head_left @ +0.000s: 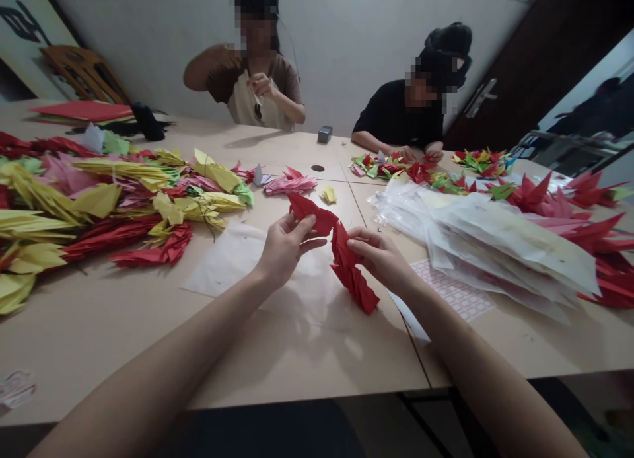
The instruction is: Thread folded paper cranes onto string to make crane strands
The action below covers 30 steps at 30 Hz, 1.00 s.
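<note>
Between my hands, above the table, hangs a string of red folded-paper pieces [354, 273], bent at its top. My left hand [287, 243] pinches the upper left part between thumb and fingers. With fingertips closed on its upper right side, my right hand [374, 250] grips the same string, whose lower end dangles toward the tabletop. Below and behind my hands lies a translucent plastic bag [232, 263], flat on the table. A small yellow folded-paper piece [329, 194] rests just beyond the red string.
Heaped strings of yellow, red and pink folded paper [99, 200] cover the left. A stack of plastic bags [495, 240] lies at right, over a sticker sheet [450, 289]. Two people [265, 81] work across the table [148, 352]; a small grey box [325, 134] sits between them.
</note>
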Tool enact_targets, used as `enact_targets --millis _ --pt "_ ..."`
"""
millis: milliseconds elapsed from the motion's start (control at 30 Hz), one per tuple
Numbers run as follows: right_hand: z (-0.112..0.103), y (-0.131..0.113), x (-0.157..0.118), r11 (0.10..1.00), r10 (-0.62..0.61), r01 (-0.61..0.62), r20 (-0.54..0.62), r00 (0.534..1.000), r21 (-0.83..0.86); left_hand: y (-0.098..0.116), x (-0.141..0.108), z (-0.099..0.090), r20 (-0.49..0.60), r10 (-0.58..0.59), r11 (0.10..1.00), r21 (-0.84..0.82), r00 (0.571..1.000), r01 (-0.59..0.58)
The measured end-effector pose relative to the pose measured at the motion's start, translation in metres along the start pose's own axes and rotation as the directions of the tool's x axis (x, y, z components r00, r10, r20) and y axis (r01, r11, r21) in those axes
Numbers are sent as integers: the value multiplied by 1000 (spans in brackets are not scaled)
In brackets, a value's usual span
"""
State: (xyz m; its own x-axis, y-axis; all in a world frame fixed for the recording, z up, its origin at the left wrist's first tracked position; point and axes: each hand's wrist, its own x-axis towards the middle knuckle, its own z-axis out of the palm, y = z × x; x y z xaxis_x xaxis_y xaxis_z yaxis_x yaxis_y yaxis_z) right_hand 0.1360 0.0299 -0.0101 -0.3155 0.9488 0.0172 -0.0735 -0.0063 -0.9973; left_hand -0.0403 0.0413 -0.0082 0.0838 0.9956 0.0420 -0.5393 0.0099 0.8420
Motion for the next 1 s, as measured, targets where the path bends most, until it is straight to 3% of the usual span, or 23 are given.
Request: enact_targets --millis 200,600,800,1000 --pt "-2 0 0 982 -100 87 -67 993 -167 0 0 -2 12 64 995 74 998 -64" --pt "1 -3 0 994 -87 75 -167 982 -73 -1 -8 1 143 195 931 283 970 -229" --pt "6 -3 -2 970 -174 129 -222 959 -205 -2 -10 3 167 150 937 291 974 -194" --pt "6 -4 0 931 -248 174 -204 947 -322 -5 -11 4 201 83 934 326 976 -147"
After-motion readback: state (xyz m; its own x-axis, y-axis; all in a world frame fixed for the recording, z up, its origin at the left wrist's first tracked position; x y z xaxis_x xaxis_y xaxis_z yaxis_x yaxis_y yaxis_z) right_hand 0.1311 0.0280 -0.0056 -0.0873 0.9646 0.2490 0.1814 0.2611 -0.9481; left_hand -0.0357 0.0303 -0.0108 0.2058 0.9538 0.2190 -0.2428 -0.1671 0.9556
